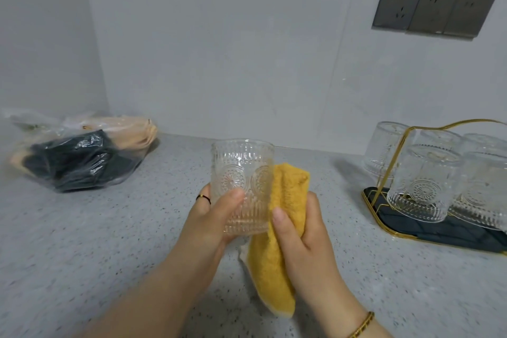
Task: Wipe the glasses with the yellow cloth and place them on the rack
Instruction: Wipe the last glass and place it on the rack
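Centre of frame: left hand (pixel 211 217) grips an upright embossed glass (pixel 242 173), thumb across its front, above the speckled surface (pixel 109 241). Right hand (pixel 301 230) clutches the yellow cloth (pixel 279 228), bunched against the glass's right side. Right edge: gold-wire rack (pixel 384 200) on a dark tray, holding several upturned glasses (pixel 425 184). Left: plastic bag (pixel 76 159) with dark contents.
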### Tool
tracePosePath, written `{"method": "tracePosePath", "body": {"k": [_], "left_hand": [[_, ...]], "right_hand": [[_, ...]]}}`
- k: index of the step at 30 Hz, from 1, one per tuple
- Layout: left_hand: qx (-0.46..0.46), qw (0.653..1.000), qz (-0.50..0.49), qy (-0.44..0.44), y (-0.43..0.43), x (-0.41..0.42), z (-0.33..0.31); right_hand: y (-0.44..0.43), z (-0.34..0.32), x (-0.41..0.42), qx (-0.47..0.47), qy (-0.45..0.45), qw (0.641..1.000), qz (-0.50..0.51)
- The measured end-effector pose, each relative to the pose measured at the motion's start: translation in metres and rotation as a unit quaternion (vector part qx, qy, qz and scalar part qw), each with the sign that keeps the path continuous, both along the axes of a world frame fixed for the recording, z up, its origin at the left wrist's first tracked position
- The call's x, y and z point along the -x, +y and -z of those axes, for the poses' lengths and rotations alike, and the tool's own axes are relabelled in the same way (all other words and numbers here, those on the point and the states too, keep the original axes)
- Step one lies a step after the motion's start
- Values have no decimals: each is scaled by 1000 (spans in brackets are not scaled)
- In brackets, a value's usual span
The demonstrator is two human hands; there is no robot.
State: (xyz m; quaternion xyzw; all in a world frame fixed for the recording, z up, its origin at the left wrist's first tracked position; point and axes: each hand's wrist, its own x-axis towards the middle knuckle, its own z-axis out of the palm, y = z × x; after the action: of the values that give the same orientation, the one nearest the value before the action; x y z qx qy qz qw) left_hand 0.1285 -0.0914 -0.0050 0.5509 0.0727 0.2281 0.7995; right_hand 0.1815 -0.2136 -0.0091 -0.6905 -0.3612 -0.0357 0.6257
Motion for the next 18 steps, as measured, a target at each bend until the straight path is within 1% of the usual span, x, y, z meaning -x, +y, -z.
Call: {"method": "tracePosePath", "body": {"k": [3, 5, 7, 10, 12, 13, 14, 15, 17, 18], "left_hand": [[-27, 999, -20, 25, 4, -1, 1], [-51, 998, -20, 33, 0, 0, 1], [-67, 997, 2, 32, -9, 3, 0], [-66, 997, 27, 26, -20, 5, -1], [-49, 998, 9, 27, -19, 4, -1], [-31, 999, -4, 25, -16, 3, -2], [-5, 999, -21, 24, -11, 2, -2], [19, 999, -39, 25, -6, 1, -2], [36, 996, -74, 38, 2, -1, -3], [24, 995, -85, 52, 2, -2, -3]], "right_hand": [[3, 5, 7, 78, -131, 987, 45], [4, 3, 8, 72, -167, 981, 70], [1, -1, 3, 18, -142, 985, 97], [-5, -7, -5, -54, -44, 993, 92], [-4, -4, -7, -53, 17, 997, 56], [-2, -1, -5, -32, 37, 998, 37], [0, 2, -2, -7, 40, 999, 23], [3, 4, 1, 18, 24, 999, 18], [7, 8, 8, 56, -56, 997, 27], [8, 9, 9, 72, -108, 991, 39]]}}
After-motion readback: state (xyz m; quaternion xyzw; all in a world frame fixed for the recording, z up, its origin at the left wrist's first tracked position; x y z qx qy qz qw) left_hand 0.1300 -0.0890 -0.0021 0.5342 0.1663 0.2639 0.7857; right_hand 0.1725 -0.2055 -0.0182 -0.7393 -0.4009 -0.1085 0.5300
